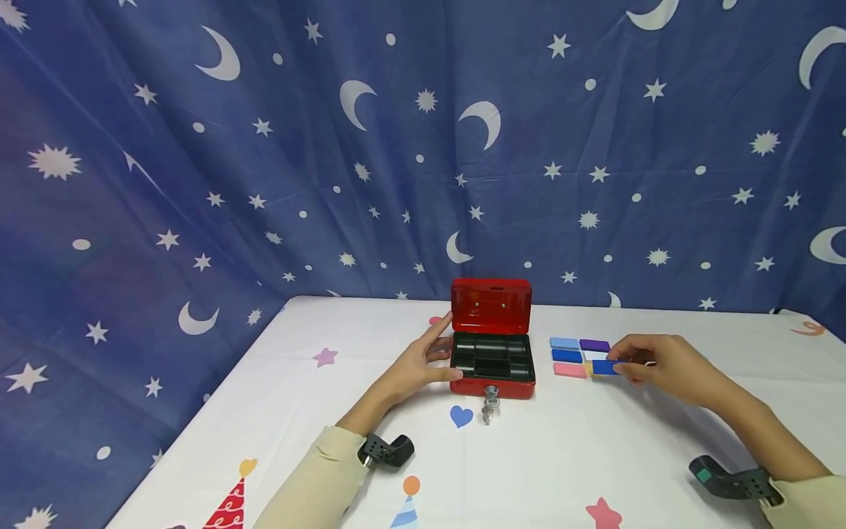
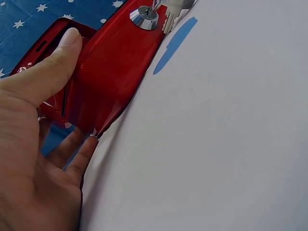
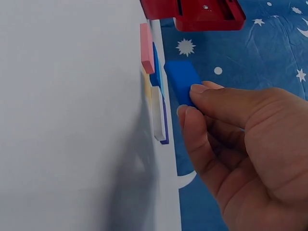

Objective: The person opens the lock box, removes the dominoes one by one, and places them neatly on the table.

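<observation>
A small red cash box (image 1: 505, 387) stands on the table with its lid (image 1: 490, 305) raised, showing a black compartment tray (image 1: 476, 344) inside. My left hand (image 1: 415, 365) rests against the box's left side. Its thumb lies at the front left corner, and the forefinger reaches up to the lid; in the left wrist view the other fingertips touch the side low down. Keys (image 1: 490, 408) hang from the lock at the front. On the right, my right hand (image 1: 667, 365) pinches a blue block (image 3: 183, 79) between thumb and fingers, held above the table.
Beside the box lie several flat blocks: light blue (image 1: 565, 343), purple (image 1: 594, 344), blue (image 1: 566, 356), white (image 1: 595, 356) and pink (image 1: 570, 370). A yellow patch (image 1: 587, 369) shows partly behind the held block. A starry blue curtain (image 1: 396, 147) hangs behind the white tablecloth (image 1: 529, 463).
</observation>
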The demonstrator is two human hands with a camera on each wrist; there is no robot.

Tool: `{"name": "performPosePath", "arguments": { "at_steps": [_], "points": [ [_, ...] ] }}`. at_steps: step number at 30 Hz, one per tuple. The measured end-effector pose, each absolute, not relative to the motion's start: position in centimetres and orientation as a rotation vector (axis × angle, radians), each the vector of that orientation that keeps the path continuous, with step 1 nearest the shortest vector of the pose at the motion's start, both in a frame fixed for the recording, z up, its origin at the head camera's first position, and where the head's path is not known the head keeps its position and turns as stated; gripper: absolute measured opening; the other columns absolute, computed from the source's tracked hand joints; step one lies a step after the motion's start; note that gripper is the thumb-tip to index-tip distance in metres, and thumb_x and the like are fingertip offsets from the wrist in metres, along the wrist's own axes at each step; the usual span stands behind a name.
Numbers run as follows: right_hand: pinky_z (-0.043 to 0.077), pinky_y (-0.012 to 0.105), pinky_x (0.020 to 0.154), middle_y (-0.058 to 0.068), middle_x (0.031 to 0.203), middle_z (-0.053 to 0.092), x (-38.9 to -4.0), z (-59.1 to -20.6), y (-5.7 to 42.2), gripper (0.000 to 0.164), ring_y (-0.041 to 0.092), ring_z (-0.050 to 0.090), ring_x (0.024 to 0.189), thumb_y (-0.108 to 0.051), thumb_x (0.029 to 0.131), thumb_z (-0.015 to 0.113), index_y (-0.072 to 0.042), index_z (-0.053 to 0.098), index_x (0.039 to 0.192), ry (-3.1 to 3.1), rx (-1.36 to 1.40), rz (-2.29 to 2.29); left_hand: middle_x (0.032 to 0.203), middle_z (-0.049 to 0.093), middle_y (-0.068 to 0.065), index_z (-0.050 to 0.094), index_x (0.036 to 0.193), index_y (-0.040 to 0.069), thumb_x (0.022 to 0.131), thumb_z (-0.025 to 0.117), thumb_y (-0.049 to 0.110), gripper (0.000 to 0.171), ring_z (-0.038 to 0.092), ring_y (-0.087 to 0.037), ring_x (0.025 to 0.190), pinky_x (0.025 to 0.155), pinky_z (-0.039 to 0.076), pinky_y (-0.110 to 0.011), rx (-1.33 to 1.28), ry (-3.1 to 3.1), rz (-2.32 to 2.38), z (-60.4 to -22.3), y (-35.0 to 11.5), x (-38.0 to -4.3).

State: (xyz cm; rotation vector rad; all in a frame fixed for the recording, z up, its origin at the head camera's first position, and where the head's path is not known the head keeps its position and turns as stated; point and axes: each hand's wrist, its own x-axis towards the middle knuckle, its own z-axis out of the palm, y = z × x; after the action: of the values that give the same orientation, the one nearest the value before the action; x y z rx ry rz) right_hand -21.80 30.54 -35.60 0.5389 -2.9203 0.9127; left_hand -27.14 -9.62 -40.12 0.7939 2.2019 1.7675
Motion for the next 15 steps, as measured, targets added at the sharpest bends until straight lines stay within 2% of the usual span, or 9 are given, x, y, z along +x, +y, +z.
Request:
{"name": "performPosePath", "arguments": {
  "at_steps": [15],
  "points": [
    [0.046,0.023,0.055,-0.001,0.079,0.059,-21.98,-36.38,30.94,0.014,0.012,0.054,0.065,-0.015,0.086,0.072,-0.012,0.068,0.098,-2.959,0.546,0.925,0.145,0.041,-0.012,0.023,0.152,0.037,0.079,0.078,0.011,0.094,0.048,-0.032,0.122,0.097,0.045,-0.042,0.79,2.211,1.763,-40.17,-9.66,-27.17]
  ]
}}
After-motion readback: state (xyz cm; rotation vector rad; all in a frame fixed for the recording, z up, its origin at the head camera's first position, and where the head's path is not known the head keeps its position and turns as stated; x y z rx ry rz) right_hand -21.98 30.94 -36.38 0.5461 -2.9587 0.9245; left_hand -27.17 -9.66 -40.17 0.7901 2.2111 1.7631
